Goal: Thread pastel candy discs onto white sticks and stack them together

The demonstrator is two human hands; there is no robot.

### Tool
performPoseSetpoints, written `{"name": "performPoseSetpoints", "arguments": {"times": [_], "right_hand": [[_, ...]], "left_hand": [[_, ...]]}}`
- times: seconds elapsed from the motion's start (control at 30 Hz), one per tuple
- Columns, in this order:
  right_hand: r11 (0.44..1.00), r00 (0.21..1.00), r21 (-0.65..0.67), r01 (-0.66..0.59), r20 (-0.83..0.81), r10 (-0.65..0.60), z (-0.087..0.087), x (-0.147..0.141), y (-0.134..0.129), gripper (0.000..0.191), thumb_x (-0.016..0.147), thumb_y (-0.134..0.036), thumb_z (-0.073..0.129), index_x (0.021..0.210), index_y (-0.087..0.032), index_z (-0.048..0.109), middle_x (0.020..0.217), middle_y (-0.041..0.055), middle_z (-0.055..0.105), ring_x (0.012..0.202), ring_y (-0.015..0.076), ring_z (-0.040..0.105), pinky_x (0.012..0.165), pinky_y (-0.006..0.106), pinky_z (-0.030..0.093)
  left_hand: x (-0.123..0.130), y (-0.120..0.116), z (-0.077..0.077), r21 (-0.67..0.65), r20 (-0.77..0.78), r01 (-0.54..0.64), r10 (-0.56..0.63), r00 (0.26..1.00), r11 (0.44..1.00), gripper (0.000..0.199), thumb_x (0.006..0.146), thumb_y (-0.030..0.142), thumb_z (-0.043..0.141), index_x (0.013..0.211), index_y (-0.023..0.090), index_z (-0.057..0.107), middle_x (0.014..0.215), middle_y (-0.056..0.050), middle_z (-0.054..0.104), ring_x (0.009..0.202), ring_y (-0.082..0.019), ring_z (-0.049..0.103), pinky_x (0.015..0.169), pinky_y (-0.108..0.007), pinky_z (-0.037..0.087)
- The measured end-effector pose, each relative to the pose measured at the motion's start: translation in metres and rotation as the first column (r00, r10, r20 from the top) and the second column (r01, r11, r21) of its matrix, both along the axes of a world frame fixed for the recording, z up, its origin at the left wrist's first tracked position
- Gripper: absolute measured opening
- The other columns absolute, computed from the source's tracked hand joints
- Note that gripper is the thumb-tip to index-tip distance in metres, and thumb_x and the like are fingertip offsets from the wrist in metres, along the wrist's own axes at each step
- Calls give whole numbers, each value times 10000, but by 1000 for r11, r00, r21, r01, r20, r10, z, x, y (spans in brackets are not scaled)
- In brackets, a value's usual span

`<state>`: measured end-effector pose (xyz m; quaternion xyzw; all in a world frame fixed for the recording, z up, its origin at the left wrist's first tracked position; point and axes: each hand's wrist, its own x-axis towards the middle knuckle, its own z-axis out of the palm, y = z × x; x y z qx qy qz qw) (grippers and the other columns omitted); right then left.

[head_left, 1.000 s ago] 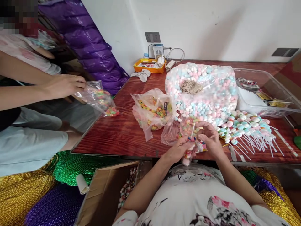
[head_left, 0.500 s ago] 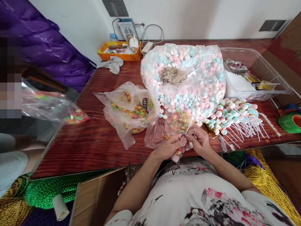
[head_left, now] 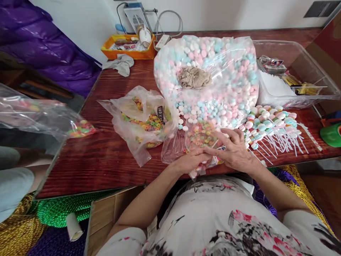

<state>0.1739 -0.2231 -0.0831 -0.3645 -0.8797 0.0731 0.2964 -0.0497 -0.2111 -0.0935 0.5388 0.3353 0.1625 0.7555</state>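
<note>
My left hand (head_left: pixel 192 160) is closed near the table's front edge. Below its fingers hangs a small clear packet with colourful pieces (head_left: pixel 195 172), and a white stick (head_left: pixel 215 143) pokes up past the fingertips. My right hand (head_left: pixel 236 151) reaches across from the right with fingers apart, its fingertips by the left hand and the stick. Beyond both hands lie a clear bag of small candy rings (head_left: pixel 201 135) and a large clear bag of pastel marshmallows (head_left: pixel 223 96). Marshmallow sticks (head_left: pixel 277 124) are heaped to the right.
Another open bag of candy rings (head_left: pixel 149 124) lies left of centre. A clear plastic box (head_left: pixel 277 100), green tape (head_left: pixel 331 136) and an orange tray (head_left: pixel 128 53) stand around the table. At far left another clear bag (head_left: pixel 80 128) overhangs the edge, beside a person's leg.
My right hand has let go of its pinch by the left hand; its fingers have spread and it has moved slightly right. The view has tilted down a little.
</note>
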Motion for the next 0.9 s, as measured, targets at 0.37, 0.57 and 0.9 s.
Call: {"name": "performPoseSetpoints", "arguments": {"times": [0.37,0.57,0.9], "right_hand": [[969,949,-219,111,312,-38,-15,-25,6,127,841,-120,529,883,-160,642,888,90,653,894,243,549,822,441,333],[972,968,-45,231,114,-225,-1,-9,5,274,876,-161,594,1098,-304,670,1313,77,592,1269,358,435,991,554,251],[953,974,-211,-219,17,228,-13,2,5,267,919,-213,613,1082,-418,663,1209,-87,713,1225,242,546,1088,580,137]], "left_hand": [[8,-20,-11,730,-407,128,277,871,671,224,957,312,402,844,174,536,865,-68,582,826,-206,544,807,-353,440],[4,-12,-7,315,-278,-130,223,934,940,292,926,375,413,716,184,480,641,-2,505,569,-137,504,562,-262,403],[2,-5,-6,-346,92,177,-155,984,921,331,803,478,593,711,178,488,596,3,535,393,-91,445,402,-234,362]]}}
